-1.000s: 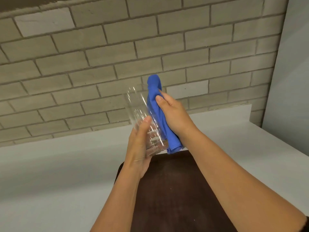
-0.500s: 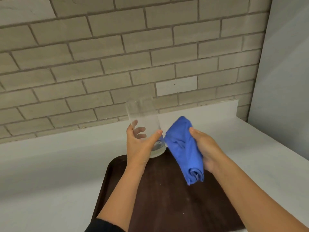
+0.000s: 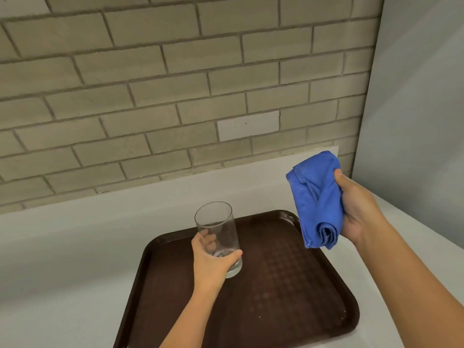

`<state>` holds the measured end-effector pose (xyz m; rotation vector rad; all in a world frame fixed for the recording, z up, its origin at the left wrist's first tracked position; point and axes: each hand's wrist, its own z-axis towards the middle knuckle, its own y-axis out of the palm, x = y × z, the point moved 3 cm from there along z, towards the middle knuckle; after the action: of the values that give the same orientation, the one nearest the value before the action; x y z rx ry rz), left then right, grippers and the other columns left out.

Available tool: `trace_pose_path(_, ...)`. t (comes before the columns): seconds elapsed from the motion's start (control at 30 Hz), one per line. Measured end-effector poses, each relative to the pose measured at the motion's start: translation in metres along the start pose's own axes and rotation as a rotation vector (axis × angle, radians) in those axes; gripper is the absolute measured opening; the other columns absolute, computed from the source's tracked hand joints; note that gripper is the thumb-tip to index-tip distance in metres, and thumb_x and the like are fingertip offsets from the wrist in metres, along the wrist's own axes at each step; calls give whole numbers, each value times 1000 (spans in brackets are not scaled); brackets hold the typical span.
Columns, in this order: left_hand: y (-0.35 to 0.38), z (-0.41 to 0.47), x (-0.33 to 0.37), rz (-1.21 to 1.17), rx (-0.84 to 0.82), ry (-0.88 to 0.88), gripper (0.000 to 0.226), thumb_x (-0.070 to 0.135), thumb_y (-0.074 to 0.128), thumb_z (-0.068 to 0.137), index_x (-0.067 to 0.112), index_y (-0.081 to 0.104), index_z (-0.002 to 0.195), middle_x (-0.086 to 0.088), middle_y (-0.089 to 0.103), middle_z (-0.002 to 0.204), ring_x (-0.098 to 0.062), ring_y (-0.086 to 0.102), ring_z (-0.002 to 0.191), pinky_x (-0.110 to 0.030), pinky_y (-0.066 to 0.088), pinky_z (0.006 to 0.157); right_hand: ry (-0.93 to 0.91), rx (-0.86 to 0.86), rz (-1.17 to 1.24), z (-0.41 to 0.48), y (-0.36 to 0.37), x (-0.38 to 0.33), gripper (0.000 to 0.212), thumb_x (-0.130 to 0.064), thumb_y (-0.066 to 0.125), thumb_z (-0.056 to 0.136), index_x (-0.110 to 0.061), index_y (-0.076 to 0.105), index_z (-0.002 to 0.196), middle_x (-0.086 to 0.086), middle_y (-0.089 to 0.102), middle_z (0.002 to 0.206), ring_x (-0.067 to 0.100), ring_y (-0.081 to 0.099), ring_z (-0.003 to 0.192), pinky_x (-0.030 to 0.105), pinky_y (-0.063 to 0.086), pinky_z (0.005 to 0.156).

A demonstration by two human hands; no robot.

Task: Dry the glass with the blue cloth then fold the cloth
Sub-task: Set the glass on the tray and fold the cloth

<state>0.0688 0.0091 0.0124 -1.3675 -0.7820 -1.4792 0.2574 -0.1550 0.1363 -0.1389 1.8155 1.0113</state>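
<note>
A tall clear glass [image 3: 218,229] stands upright with its base at the left part of a dark brown tray [image 3: 281,285]. My left hand [image 3: 209,262] is wrapped around its lower half. Whether the base touches the tray I cannot tell. My right hand [image 3: 359,209] holds a bunched blue cloth [image 3: 316,199] up in the air, to the right of the glass and above the tray's far right corner. The cloth hangs loosely crumpled, apart from the glass.
The tray lies on a pale grey counter [image 3: 62,259]. A brick wall [image 3: 175,84] rises directly behind it and a plain grey wall [image 3: 421,121] closes the right side. The counter runs on to the left of the tray and to its right.
The cloth has come out of the glass and my right hand has carried it off to the right. My left hand has lowered the glass down to the tray.
</note>
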Motion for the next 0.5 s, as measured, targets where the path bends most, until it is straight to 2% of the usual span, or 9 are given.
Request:
trace_pose_path(0.13, 3, -6, -12, 28, 13, -9, 88, 13, 88, 49, 26, 37, 119, 10, 51, 110, -3, 53, 98, -23, 43, 86, 4, -8, -12, 2, -3, 3, 30, -34, 40, 93, -13, 61, 99, 7, 67, 97, 18, 67, 81, 32, 52, 62)
trace_pose_path(0.23, 4, -7, -14, 40, 20, -8, 87, 15, 88, 49, 30, 36, 117, 16, 50, 109, -4, 53, 101, -26, 44, 89, -3, -16, -16, 5, -1, 5, 27, -33, 41, 93, -14, 61, 93, 7, 67, 94, 17, 69, 75, 32, 51, 61)
trace_pose_path(0.3, 4, -8, -14, 53, 20, -16, 88, 16, 87, 50, 31, 34, 118, 10, 51, 112, -8, 53, 103, -26, 44, 91, -4, -25, -23, 7, 1, 7, 28, -33, 41, 92, -15, 62, 91, 7, 68, 92, 16, 70, 71, 32, 52, 61)
trace_pose_path(0.43, 4, -12, -5, 79, -12, -37, 97, 16, 88, 50, 28, 29, 126, 0, 43, 129, -19, 45, 121, -30, 41, 100, -4, -31, -49, 11, 6, 11, 28, -35, 42, 92, -15, 62, 88, 7, 71, 90, 19, 70, 78, 37, 54, 70)
trace_pose_path(0.5, 1, -20, 11, 130, 86, -25, 111, 23, 89, 46, 31, 23, 134, -1, 31, 142, -17, 32, 131, -37, 33, 108, -19, -52, -77, 13, 8, 13, 28, -35, 43, 92, -17, 63, 86, 3, 76, 78, 18, 71, 76, 38, 53, 74)
